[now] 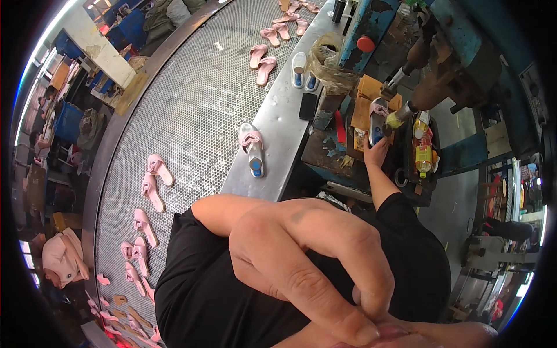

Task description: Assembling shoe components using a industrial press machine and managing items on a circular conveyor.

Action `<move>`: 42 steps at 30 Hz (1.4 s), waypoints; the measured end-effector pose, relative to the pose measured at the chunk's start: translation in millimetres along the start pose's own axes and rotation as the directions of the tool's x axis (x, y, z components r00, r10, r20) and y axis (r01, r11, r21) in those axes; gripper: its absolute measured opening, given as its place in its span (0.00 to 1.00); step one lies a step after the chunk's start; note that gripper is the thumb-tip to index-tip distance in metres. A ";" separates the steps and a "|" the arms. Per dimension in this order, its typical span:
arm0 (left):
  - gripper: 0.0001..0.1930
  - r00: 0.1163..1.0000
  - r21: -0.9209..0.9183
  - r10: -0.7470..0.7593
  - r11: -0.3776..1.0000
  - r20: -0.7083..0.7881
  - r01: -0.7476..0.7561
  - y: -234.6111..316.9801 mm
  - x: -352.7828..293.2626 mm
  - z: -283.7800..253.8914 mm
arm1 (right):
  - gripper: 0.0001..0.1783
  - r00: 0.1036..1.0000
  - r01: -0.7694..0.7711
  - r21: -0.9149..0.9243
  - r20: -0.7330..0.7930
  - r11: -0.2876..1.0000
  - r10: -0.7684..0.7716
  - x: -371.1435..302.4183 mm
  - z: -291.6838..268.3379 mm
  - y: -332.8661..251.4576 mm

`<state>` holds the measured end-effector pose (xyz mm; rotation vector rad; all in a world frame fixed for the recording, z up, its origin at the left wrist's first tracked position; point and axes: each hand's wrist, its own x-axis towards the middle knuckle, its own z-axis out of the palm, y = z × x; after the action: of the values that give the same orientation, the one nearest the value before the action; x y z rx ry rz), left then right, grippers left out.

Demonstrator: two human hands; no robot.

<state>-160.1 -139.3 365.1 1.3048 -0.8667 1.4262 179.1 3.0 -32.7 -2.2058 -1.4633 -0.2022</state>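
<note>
Large and close, my left hand (307,249) is raised near the lower middle. Its fingers are bent and closed together at the tips; whatever they may hold is hidden. At the right, my right hand (376,152) grips the near end of a slide sandal (379,116) with a pink strap and a grey and blue body. This sandal sits under the rod of a machine (406,110), against brown board pieces (369,87). A similar pink-strapped sandal (252,152), with blue patches at its near end, lies on the metal ledge (238,180) left of my right arm.
Several pink sandals (152,191) lie on a perforated conveyor (191,116) at the left. A black phone (308,107), a pair of grey-blue shoe forms (299,69) and a plastic bag (325,58) line the ledge. Bottles (423,156) stand right of the machine. A person (65,258) is beyond the conveyor.
</note>
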 end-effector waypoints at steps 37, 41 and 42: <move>0.06 0.991 0.048 -0.106 0.993 -0.079 0.110 -2.4 -1.6 0.9 | 0.42 1.000 0.006 0.074 0.029 0.997 -0.008 0.2 -2.3 0.1; 0.09 0.982 -0.046 -0.163 0.986 -0.098 0.159 -3.8 -4.6 6.3 | 0.43 0.996 0.067 -0.017 -0.064 0.998 -0.067 -0.2 2.1 4.3; 0.06 0.951 0.042 -0.181 0.979 -0.252 0.197 -3.9 -5.7 13.6 | 0.44 0.998 0.054 -0.002 -0.034 0.999 -0.054 -0.4 1.3 4.5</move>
<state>-152.9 -152.2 361.4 1.1930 -0.5178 1.4371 182.8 1.9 -35.3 -2.1545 -1.5062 -0.2575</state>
